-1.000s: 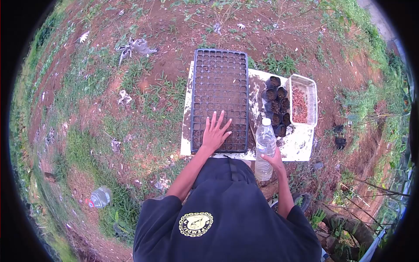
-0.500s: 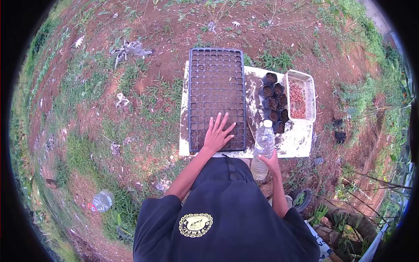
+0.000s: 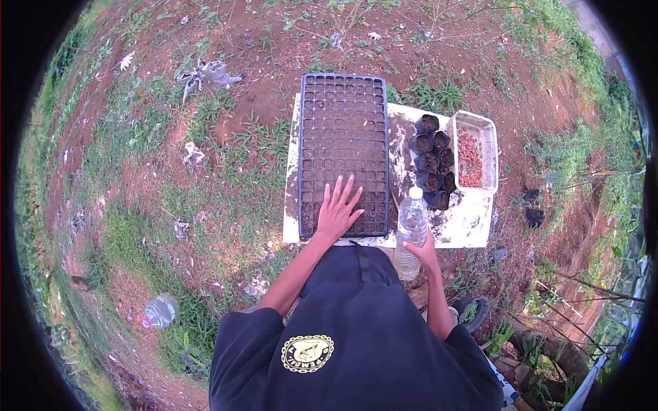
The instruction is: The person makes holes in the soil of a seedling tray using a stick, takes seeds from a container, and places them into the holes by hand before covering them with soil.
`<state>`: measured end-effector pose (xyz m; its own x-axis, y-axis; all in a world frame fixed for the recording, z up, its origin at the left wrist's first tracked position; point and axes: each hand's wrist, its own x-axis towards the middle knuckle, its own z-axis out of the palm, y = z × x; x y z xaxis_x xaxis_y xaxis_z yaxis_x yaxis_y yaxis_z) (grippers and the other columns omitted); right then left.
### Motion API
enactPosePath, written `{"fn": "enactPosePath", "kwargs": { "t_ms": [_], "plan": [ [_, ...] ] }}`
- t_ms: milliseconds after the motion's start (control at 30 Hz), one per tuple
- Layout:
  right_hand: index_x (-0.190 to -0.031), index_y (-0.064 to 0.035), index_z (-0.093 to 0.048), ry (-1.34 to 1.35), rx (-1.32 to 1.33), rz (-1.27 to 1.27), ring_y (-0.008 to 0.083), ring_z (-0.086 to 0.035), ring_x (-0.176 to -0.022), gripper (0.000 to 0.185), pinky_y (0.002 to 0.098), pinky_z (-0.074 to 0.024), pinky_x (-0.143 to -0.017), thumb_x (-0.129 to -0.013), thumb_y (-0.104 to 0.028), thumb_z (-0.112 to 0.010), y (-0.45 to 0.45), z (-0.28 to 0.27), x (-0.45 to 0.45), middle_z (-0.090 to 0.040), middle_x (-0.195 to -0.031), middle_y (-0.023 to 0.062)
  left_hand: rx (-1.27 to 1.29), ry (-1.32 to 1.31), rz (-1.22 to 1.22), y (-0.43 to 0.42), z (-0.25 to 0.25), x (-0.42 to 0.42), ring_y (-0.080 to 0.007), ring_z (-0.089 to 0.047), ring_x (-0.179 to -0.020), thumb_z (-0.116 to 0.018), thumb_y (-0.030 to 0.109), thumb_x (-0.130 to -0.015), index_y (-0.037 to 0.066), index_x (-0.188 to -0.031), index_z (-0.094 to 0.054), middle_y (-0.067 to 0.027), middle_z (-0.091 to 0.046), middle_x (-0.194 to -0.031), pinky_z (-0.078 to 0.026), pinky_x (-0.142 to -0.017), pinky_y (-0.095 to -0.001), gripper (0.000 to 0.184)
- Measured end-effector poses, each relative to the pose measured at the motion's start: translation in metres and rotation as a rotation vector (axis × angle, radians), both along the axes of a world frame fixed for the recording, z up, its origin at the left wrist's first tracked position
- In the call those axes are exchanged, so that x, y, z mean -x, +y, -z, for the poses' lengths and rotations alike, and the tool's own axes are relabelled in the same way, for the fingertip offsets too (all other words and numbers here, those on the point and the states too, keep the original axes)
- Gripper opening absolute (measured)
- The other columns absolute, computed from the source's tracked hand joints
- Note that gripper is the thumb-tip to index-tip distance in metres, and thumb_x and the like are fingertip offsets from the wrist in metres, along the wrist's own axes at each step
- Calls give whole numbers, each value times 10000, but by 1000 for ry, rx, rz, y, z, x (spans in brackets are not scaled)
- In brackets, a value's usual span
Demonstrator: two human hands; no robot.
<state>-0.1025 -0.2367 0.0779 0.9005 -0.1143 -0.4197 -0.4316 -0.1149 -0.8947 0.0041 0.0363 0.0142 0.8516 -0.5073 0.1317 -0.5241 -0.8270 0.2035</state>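
Observation:
My left hand [image 3: 336, 212] lies with fingers spread over the near part of a black seedling tray [image 3: 386, 137], whose many small cells hold brown soil. Whether the palm presses on the soil or just hovers, I cannot tell. In my right hand [image 3: 423, 253] is a clear plastic water bottle [image 3: 413, 222] with a white cap, held upright near the board's front edge. The fingers wrap round its lower part. Just beyond the bottle stand several small black polybags [image 3: 430, 162] filled with soil.
Tray and bags rest on a white board [image 3: 466, 229] smeared with soil. A white plastic basket [image 3: 495, 154] of reddish seeds [image 3: 469, 161] stands at its right. Another clear bottle [image 3: 160, 312] lies on the grass to the left. Branches [image 3: 582, 281] stick out at the lower right.
My left hand has shifted slightly left over the tray. The bottle in my right hand has moved a little to the left; the rest of the scene looks nearly the same.

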Motion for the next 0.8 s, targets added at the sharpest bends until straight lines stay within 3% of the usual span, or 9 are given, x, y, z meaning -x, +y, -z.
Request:
{"fn": "enactPosePath", "kwargs": {
  "t_ms": [133,233,300,333,400,433,500,800],
  "plan": [
    [-1373,-15,-488,10,1,-92,201,-623,-1116,788,360,-465,-999,-719,-237,-869,4,2,-8,-641,-1223,106,-31,55,-62,-1,-4,-1,-359,-166,-1512,-485,553,-973,161,-1551,-342,-137,-187,-1646,-153,-1205,-538,713],
    [-1376,-14,-494,52,38,-188,206,-621,-1124,811,363,-471,-989,-708,-266,-880,8,1,-16,-639,-1236,115,149,66,-143,1,-15,-1,-370,-207,-1492,-547,493,-966,128,-1533,-368,-152,-178,-1645,-184,-1196,-520,697],
    [-1379,-14,-509,48,80,-223,189,-610,-1121,800,349,-461,-998,-710,-256,-876,10,4,-21,-652,-1209,100,467,224,-171,0,-18,5,-327,-459,-1352,-615,388,-966,84,-1475,-453,-189,-409,-1534,-352,-1112,-463,615],
    [-1372,-15,-518,65,108,-270,186,-609,-1122,792,346,-459,-1000,-709,-264,-875,10,6,-22,-650,-1215,100,467,225,-175,0,-21,6,-327,-459,-1352,-615,388,-966,84,-1475,-453,-189,-409,-1534,-352,-1112,-463,615],
    [-1353,-14,-544,86,155,-338,183,-615,-1108,773,345,-461,-995,-711,-291,-873,11,11,-23,-653,-1221,103,912,1033,-250,-3,-26,8,-204,-638,-1024,-652,312,-958,-5,-1388,-534,-158,-664,-1239,-497,-934,-365,547],
    [-1353,-14,-544,88,154,-347,183,-615,-1108,773,345,-461,-995,-711,-291,-873,11,10,-25,-653,-1221,103,961,971,-227,-8,-16,17,-139,-649,-864,-666,314,-954,-19,-1337,-577,-120,-732,-1037,-531,-819,-309,515],
    [-1355,-9,-547,187,190,-411,192,-627,-1090,777,353,-472,-981,-713,-301,-872,11,9,-27,-666,-1199,107,1024,1141,-178,-11,-5,24,-146,-651,-888,-688,339,-936,10,-1379,-552,-122,-717,-1097,-525,-838,-320,569],
    [-1351,-1,-557,242,253,-466,199,-645,-1066,761,352,-488,-959,-741,-354,-845,11,-11,-38,-681,-1183,126,966,1168,-195,-15,-19,26,-129,-621,-857,-703,334,-930,-4,-1396,-500,-99,-704,-1157,-512,-806,-304,610]
  ]
}}
